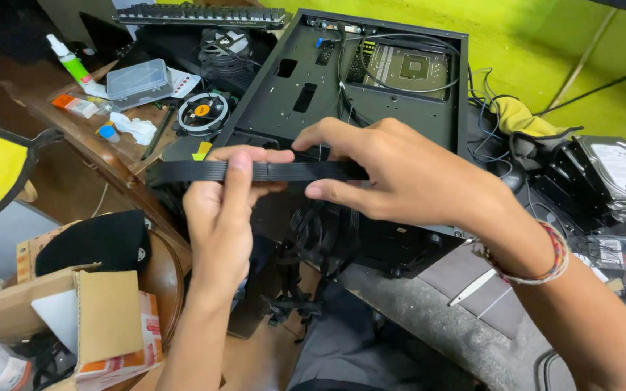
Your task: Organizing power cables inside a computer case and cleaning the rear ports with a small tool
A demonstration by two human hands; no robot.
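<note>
Stretching a flat black ribbon cable [255,171] level between them, both hands work just above the near edge of an open black computer case [371,101]. The left hand [219,217] pinches the cable near its middle, thumb on top and fingers closed beneath; the right hand [393,174] clamps the cable's right end between thumb and forefinger, a woven bracelet [545,264] on its wrist. The cable's left end juts free past the left hand, over the edge of the wooden bench [103,156]. Inside the case a circuit board [409,69] sits at the far right corner, loose wires looping before it. Room is tight: a small fan [201,114] and a clear plastic box [138,80] crowd the left, a hard drive [617,170] the right, cardboard boxes [103,318] below.
</note>
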